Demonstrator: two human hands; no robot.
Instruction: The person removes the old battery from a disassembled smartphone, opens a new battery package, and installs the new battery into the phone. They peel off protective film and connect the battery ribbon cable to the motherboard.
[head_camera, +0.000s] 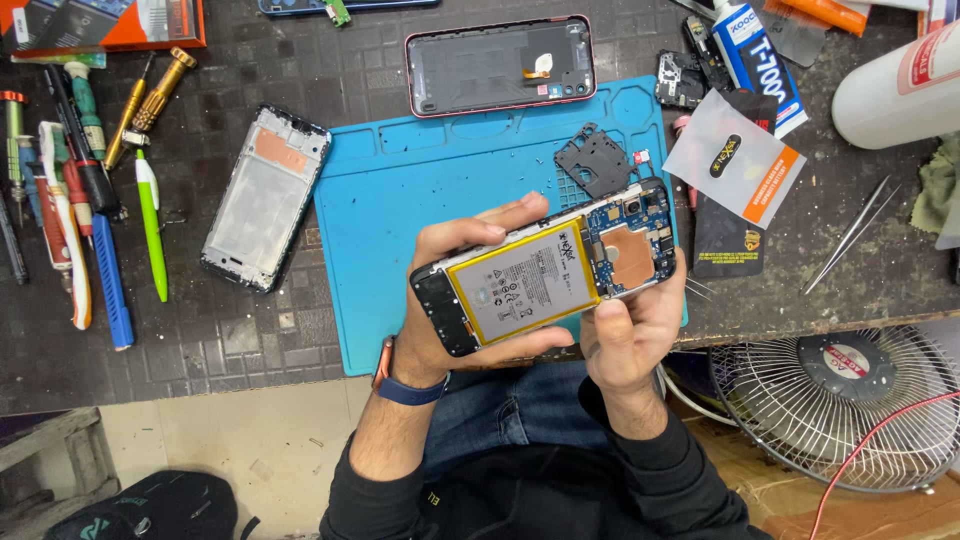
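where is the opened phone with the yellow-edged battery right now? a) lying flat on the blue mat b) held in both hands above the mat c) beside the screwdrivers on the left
b: the opened phone is held between the left hand and right hand, above the blue mat.

Black long sleeves (385, 490), pushed up on the left forearm, reaching the wrist on the right. Dark blue wristband (408, 390) with an orange-edged watch case on the left wrist. Blue denim jeans (510, 410). Both hands bare.
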